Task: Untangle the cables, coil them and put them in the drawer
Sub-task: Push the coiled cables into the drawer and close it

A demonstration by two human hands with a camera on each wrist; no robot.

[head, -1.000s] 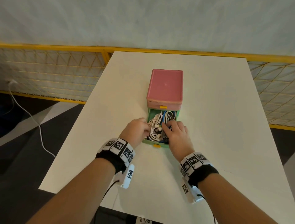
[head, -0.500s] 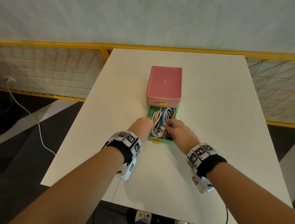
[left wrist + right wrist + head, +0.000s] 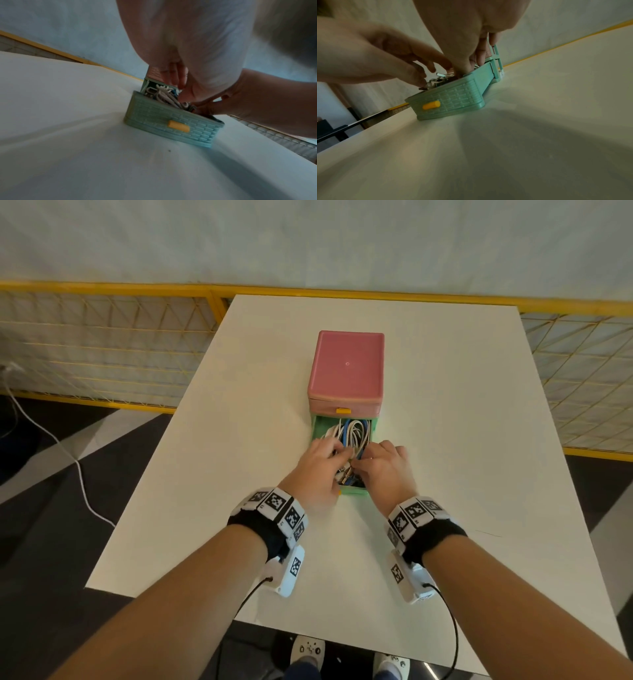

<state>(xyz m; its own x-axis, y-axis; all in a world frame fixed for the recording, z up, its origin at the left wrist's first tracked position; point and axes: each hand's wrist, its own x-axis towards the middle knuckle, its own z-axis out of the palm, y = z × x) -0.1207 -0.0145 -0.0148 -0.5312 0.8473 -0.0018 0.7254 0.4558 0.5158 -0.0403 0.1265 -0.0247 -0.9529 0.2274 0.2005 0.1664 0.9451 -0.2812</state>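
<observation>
Both hands down in the green drawer (image 3: 356, 492), pulled out in front of the pink box (image 3: 346, 368). Left hand (image 3: 317, 470) and right hand (image 3: 383, 470) fingertips pressing the coiled cables (image 3: 351, 434) low, probably so the drawer can slide shut.

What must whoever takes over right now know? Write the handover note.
Left hand: fingertips on the plug ends at the drawer's front; whether it pinches one is unclear.
Right hand: fingers pointing down, pressing into the cables.
Cables: white and blue loops, all inside the open green drawer under the pink box.
Done: cables coiled and in.
Left: tuck the plugs down, probably shut the drawer.
</observation>
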